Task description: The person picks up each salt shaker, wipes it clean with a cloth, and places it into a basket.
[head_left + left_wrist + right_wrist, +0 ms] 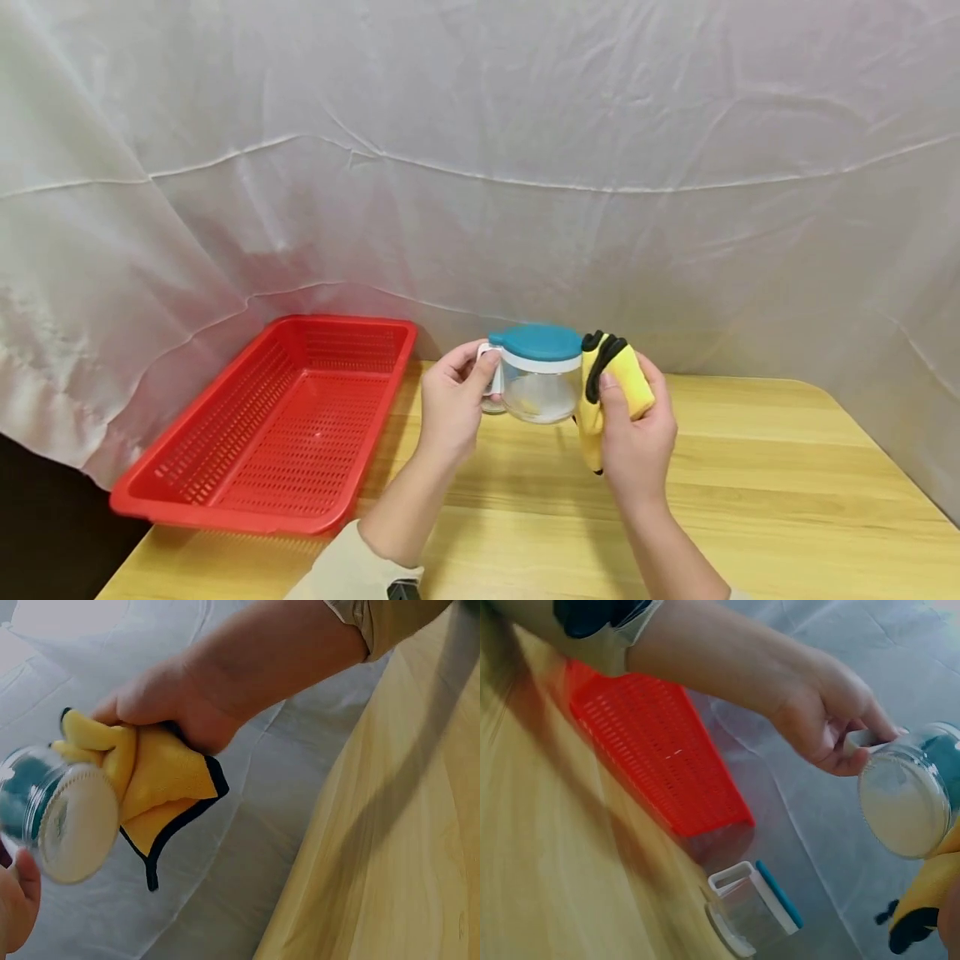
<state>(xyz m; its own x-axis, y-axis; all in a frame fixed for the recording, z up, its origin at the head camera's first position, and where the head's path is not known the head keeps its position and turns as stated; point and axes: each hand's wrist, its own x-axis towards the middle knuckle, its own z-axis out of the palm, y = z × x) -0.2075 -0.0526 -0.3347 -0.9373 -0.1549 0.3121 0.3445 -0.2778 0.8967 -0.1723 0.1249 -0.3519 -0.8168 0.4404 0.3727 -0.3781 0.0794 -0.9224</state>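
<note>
My left hand [452,400] grips the white handle of a clear glass jar [543,398], which has a teal lid and a white collar. It is raised above the table, its round base showing in both wrist views. In my right hand [641,433] is a bunched yellow cloth [632,379] with black edging, pressed up against the jar's right side. One corner of the cloth hangs down, clear in the left wrist view. A second jar [757,911] with a teal lid and white handle stands on the table behind, mostly hidden in the head view.
A red slatted plastic basket [386,400] sits on the left of the wooden table [750,483]. Pale cloth curtain [525,208] hangs along the back and sides. Beyond the table's left edge is a dark gap.
</note>
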